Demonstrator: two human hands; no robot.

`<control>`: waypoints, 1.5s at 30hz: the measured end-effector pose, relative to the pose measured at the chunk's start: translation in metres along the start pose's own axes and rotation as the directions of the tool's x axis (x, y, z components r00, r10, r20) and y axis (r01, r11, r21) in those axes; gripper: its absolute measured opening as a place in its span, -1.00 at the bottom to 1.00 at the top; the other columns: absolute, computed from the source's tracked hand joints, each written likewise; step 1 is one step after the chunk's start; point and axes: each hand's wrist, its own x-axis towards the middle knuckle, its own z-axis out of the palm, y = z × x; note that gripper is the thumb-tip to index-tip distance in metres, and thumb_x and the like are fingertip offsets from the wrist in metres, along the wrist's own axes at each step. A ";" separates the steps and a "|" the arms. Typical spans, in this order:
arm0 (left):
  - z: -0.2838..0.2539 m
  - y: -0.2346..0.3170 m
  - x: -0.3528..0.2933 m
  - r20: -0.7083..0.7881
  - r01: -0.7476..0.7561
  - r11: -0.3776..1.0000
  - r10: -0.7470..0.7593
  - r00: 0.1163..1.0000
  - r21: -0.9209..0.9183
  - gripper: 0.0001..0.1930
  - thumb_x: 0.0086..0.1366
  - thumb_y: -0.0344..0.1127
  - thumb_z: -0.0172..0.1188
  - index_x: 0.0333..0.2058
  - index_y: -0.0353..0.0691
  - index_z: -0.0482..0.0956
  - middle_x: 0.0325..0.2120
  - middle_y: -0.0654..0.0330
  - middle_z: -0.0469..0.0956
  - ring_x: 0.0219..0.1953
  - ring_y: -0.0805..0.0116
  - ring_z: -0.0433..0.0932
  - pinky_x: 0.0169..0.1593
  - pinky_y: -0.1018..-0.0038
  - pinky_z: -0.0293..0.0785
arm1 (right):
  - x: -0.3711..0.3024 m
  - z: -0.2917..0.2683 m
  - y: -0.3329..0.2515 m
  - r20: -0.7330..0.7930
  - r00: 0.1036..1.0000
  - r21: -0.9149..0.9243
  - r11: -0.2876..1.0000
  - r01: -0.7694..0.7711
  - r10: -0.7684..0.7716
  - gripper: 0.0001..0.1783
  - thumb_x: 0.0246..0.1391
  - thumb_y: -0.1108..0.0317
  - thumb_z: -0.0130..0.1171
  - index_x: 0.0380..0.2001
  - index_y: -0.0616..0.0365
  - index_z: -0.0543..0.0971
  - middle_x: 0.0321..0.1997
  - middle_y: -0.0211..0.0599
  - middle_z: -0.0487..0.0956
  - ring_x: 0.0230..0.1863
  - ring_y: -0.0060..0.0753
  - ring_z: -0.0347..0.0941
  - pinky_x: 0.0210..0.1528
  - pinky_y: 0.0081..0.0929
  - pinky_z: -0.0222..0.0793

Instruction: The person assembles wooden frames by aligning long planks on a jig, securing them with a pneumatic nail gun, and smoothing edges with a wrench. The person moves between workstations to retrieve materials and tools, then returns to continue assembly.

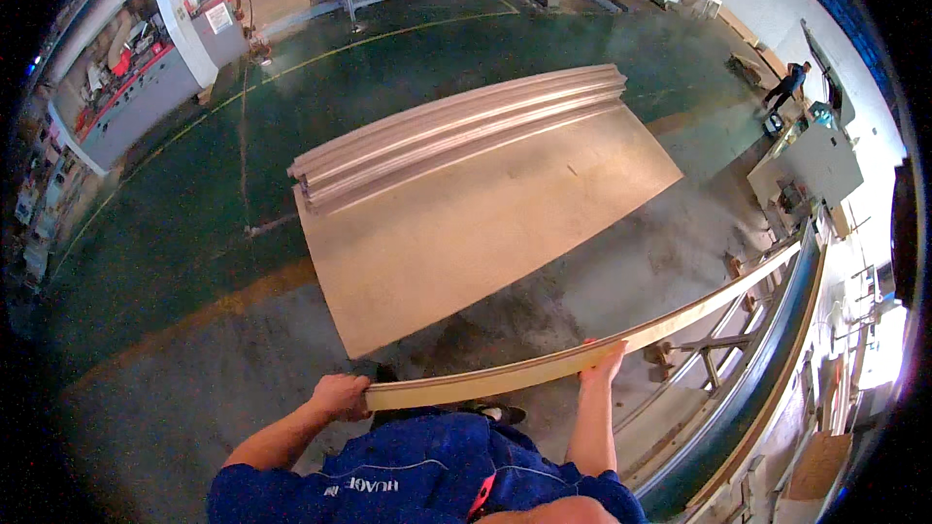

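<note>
I hold a long narrow wooden strip (505, 378) level in front of my body. My left hand (340, 395) grips its near end. Further along, my right hand (602, 364) clasps its edge. The far end of the strip reaches out over a roller conveyor frame (723, 349) on my right. Ahead on the floor lies a large plywood sheet (466, 223), and a stack of several similar long strips (456, 131) rests along its far edge.
A green painted floor (194, 204) with yellow lines spreads around the sheet. A white and grey machine (146, 58) stands at the far left. A grey cabinet machine (815, 165) sits at the right, with another person (786, 85) beyond it. More machinery lines the back wall.
</note>
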 end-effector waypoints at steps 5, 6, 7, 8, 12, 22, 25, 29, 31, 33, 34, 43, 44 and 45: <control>-0.003 -0.150 0.001 0.041 -0.033 0.999 0.034 0.999 -0.041 -0.53 -0.05 0.06 0.41 -0.18 -0.02 0.62 -0.26 0.11 0.68 -0.12 0.03 0.65 -0.11 0.15 0.59 | -0.036 0.024 0.126 -0.028 0.990 0.069 0.989 -0.133 0.136 -0.23 0.28 -0.41 -0.13 0.29 -0.07 0.23 -0.03 -0.06 0.47 -0.12 0.03 0.48 -0.10 0.14 0.49; -0.005 -0.173 0.001 0.030 -0.022 0.999 0.022 0.999 -0.029 -0.51 -0.06 0.06 0.42 -0.17 -0.02 0.62 -0.26 0.11 0.68 -0.12 0.03 0.65 -0.10 0.15 0.59 | -0.042 0.038 0.145 -0.036 0.988 0.079 0.986 -0.144 0.147 -0.22 0.27 -0.42 -0.14 0.27 -0.06 0.24 -0.02 -0.04 0.46 -0.13 0.03 0.47 -0.09 0.14 0.49; -0.003 -0.195 -0.005 0.042 -0.007 1.000 0.008 0.999 -0.016 -0.49 -0.07 0.06 0.44 -0.15 -0.01 0.62 -0.26 0.11 0.68 -0.12 0.03 0.65 -0.10 0.16 0.59 | -0.056 0.046 0.165 -0.054 0.979 0.100 0.976 -0.192 0.198 -0.22 0.27 -0.42 -0.14 0.26 -0.05 0.24 -0.04 -0.04 0.46 -0.14 0.04 0.47 -0.09 0.14 0.49; -0.001 -0.215 -0.010 0.046 0.008 1.000 -0.008 0.999 -0.003 -0.48 -0.09 0.07 0.45 -0.14 -0.01 0.63 -0.26 0.11 0.68 -0.11 0.03 0.65 -0.10 0.16 0.59 | -0.065 0.060 0.181 -0.064 0.967 0.122 0.964 -0.237 0.246 -0.22 0.27 -0.42 -0.13 0.26 -0.05 0.24 -0.06 -0.03 0.47 -0.15 0.05 0.47 -0.09 0.14 0.49; -0.008 -0.270 -0.013 0.024 0.073 0.995 -0.072 0.997 -0.067 -0.44 -0.12 0.07 0.48 -0.12 -0.01 0.64 -0.23 0.11 0.68 -0.11 0.04 0.64 -0.09 0.15 0.59 | -0.089 0.141 0.226 -0.083 0.954 0.045 0.957 -0.286 0.289 -0.21 0.22 -0.44 -0.10 0.19 -0.01 0.28 -0.22 0.06 0.53 -0.20 0.08 0.49 -0.08 0.13 0.46; -0.038 -0.370 0.006 -0.085 0.208 0.977 -0.212 0.974 -0.051 -0.37 -0.32 0.01 0.57 -0.18 -0.01 0.60 -0.36 0.11 0.63 -0.27 -0.04 0.63 -0.23 0.11 0.55 | -0.025 0.287 0.364 0.025 0.870 0.110 0.864 -0.491 0.492 -0.19 0.24 -0.43 -0.06 0.21 0.04 0.34 -0.13 -0.01 0.53 -0.19 0.04 0.47 -0.05 0.14 0.41; -0.032 -0.408 0.008 -0.253 0.198 0.972 -0.223 0.941 -0.123 -0.52 -0.18 -0.08 0.49 -0.21 -0.03 0.61 -0.43 0.13 0.63 -0.33 -0.01 0.64 -0.28 0.10 0.55 | -0.033 0.351 0.401 0.057 0.878 0.020 0.878 -0.478 0.476 -0.20 0.22 -0.41 0.00 0.20 0.04 0.36 -0.14 -0.02 0.54 -0.19 0.00 0.48 -0.07 0.15 0.42; 0.007 -0.510 0.033 -0.146 0.376 0.865 -0.441 0.886 -0.331 -0.56 -0.13 -0.09 0.44 -0.23 -0.09 0.61 -0.44 0.11 0.64 -0.34 -0.03 0.67 -0.29 0.08 0.57 | -0.018 0.424 0.455 0.076 0.804 -0.017 0.807 -0.591 0.590 -0.21 0.20 -0.39 0.06 0.17 0.07 0.38 -0.21 -0.01 0.55 -0.23 -0.03 0.50 -0.12 0.16 0.44; 0.000 -0.534 0.069 -0.096 0.433 0.851 -0.478 0.873 -0.297 -0.55 -0.14 -0.08 0.44 -0.24 -0.10 0.61 -0.44 0.11 0.64 -0.34 -0.04 0.67 -0.29 0.07 0.57 | -0.007 0.461 0.484 0.065 0.823 -0.096 0.825 -0.557 0.564 -0.22 0.20 -0.41 0.06 0.15 0.05 0.40 -0.27 -0.03 0.55 -0.29 -0.02 0.52 -0.16 0.08 0.46; -0.017 -0.561 0.110 -0.107 0.421 0.873 -0.457 0.883 -0.247 -0.54 -0.15 -0.08 0.44 -0.24 -0.11 0.61 -0.44 0.10 0.65 -0.34 -0.04 0.67 -0.29 0.07 0.57 | 0.013 0.495 0.517 0.059 0.820 -0.165 0.815 -0.555 0.570 -0.23 0.20 -0.41 0.05 0.15 0.03 0.40 -0.29 -0.05 0.55 -0.30 -0.03 0.53 -0.18 0.04 0.48; -0.020 -0.570 0.123 -0.110 0.424 0.874 -0.458 0.882 -0.236 -0.53 -0.16 -0.08 0.44 -0.24 -0.12 0.61 -0.44 0.09 0.65 -0.34 -0.05 0.67 -0.29 0.07 0.57 | 0.002 0.521 0.528 0.083 0.829 -0.091 0.833 -0.546 0.553 -0.22 0.20 -0.42 0.04 0.15 0.03 0.40 -0.31 -0.05 0.55 -0.32 -0.02 0.53 -0.20 0.04 0.49; -0.130 -0.708 0.247 -0.216 0.321 0.936 -0.346 0.913 -0.141 -0.48 -0.21 -0.04 0.43 -0.24 -0.18 0.60 -0.43 0.04 0.65 -0.34 -0.09 0.67 -0.29 0.05 0.58 | 0.063 0.685 0.659 -0.037 0.875 -0.094 0.870 -0.483 0.482 -0.15 0.15 -0.46 0.06 0.16 0.07 0.40 -0.27 -0.02 0.56 -0.31 0.04 0.55 -0.20 0.15 0.50; -0.143 -0.725 0.261 -0.209 0.294 0.942 -0.323 0.923 -0.160 -0.47 -0.22 -0.03 0.43 -0.25 -0.19 0.59 -0.43 0.02 0.64 -0.35 -0.10 0.67 -0.29 0.04 0.58 | 0.072 0.698 0.672 -0.031 0.884 -0.089 0.879 -0.468 0.467 -0.15 0.15 -0.46 0.06 0.16 0.08 0.41 -0.25 -0.02 0.56 -0.30 0.04 0.55 -0.19 0.16 0.50; -0.154 -0.739 0.277 -0.203 0.264 0.948 -0.298 0.933 -0.179 -0.46 -0.23 -0.03 0.43 -0.25 -0.21 0.59 -0.43 0.00 0.64 -0.35 -0.11 0.67 -0.30 0.04 0.58 | 0.081 0.708 0.683 -0.026 0.892 -0.084 0.888 -0.452 0.452 -0.15 0.15 -0.46 0.06 0.16 0.09 0.41 -0.24 -0.01 0.57 -0.29 0.05 0.56 -0.18 0.17 0.50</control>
